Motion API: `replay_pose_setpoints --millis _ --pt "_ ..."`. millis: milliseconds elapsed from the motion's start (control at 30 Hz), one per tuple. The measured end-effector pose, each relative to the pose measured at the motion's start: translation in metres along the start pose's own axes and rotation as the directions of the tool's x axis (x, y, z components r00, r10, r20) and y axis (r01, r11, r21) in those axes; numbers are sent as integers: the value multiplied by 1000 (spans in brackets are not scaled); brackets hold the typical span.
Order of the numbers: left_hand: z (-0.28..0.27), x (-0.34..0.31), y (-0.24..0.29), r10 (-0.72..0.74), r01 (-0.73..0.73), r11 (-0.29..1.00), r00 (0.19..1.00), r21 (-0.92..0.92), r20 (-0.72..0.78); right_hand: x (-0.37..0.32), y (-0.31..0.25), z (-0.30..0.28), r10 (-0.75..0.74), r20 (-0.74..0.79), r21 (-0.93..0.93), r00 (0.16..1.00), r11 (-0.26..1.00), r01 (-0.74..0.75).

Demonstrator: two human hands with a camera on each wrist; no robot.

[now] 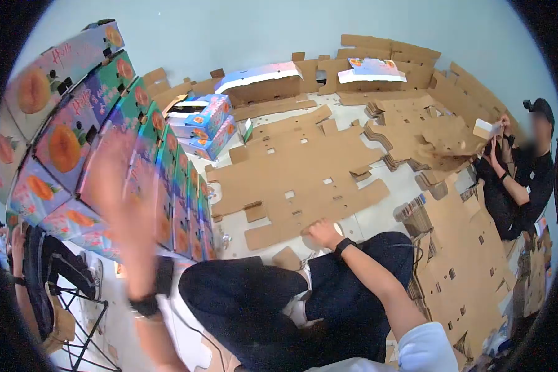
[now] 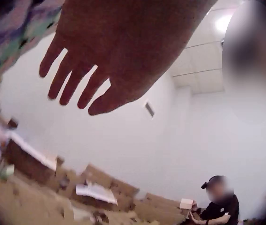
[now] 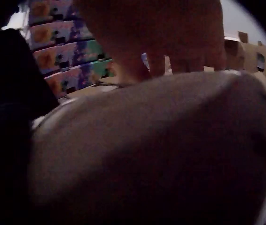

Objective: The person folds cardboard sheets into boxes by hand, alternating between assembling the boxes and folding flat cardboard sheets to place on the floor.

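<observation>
- Left hand (image 2: 107,51): fingers straight and slightly parted, nothing held; the left wrist view gives these fingers clearly, where the head view gives only a blur before the boxes.
- Right hand (image 1: 323,234): above the near edge of the flattened cardboard, fingers bent downward; whether it grips anything cannot be told. The right wrist view shows it dark, its fingertips hidden.
- Rounded brown surface (image 3: 161,140): large, in front of the right hand, in the right wrist view only; identity cannot be told.
- Printed boxes (image 1: 65,149): tall stack in several tiers, orange fruit motif, at the left; the head view shows its long face, the right wrist view a few tiers.
- Flattened cardboard (image 1: 304,167): brown, with cut slots, spread on the floor ahead of the knees.
- Smaller boxes (image 1: 208,118): 2, printed, 1 on the other, just beyond the tall stack.
- Seated person (image 1: 533,180): black clothing, at the right, holding a white piece (image 1: 482,128); also in the left wrist view.
- Folding stool (image 1: 87,335): black legs, lower left, head view only.
- Ceiling light (image 2: 224,23) and wall fitting (image 2: 149,109): left wrist view only.
</observation>
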State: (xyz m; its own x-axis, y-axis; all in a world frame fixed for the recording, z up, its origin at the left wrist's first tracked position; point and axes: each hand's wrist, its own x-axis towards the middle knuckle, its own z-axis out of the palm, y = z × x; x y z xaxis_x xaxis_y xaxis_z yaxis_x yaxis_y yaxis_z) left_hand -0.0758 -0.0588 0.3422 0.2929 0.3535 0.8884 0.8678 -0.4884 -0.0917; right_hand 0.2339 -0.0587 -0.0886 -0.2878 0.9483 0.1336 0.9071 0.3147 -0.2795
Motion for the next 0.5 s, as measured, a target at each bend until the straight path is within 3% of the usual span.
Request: replay_pose_setpoints --millis 33,67,100,133,167,267,300,433,467,500 --pt "-34 27 -18 -72 61 995 986 -75 -152 -3 -9 7 -66 38 -11 997 998 66" --pt "-79 57 -51 83 -78 996 957 30 -277 -9 -18 15 -129 78 -21 989 991 131" --pt "-108 86 -88 16 41 980 959 194 -283 -11 -25 18 -120 73 -28 990 992 123" --pt "-137 115 -126 -52 156 923 956 352 -287 -13 -26 20 -203 100 2 974 979 204" --pt "-148 144 -124 -122 171 926 979 337 -161 -19 -29 21 -282 126 42 951 960 279" --pt "-166 212 -110 -265 196 933 942 303 207 -28 -34 17 -239 244 91 940 970 223" --pt "-164 212 -100 -277 207 944 921 258 275 -29 -36 9 -237 305 36 922 971 238" --pt "-157 177 -66 -296 298 953 865 62 404 -30 -34 25 -231 259 39 938 973 229" --pt "-161 178 -72 -331 375 927 823 -5 462 -32 -34 28 -234 248 34 940 972 233" --pt "-169 186 -78 -423 549 834 704 -59 570 -35 -35 27 -236 243 29 941 971 236"
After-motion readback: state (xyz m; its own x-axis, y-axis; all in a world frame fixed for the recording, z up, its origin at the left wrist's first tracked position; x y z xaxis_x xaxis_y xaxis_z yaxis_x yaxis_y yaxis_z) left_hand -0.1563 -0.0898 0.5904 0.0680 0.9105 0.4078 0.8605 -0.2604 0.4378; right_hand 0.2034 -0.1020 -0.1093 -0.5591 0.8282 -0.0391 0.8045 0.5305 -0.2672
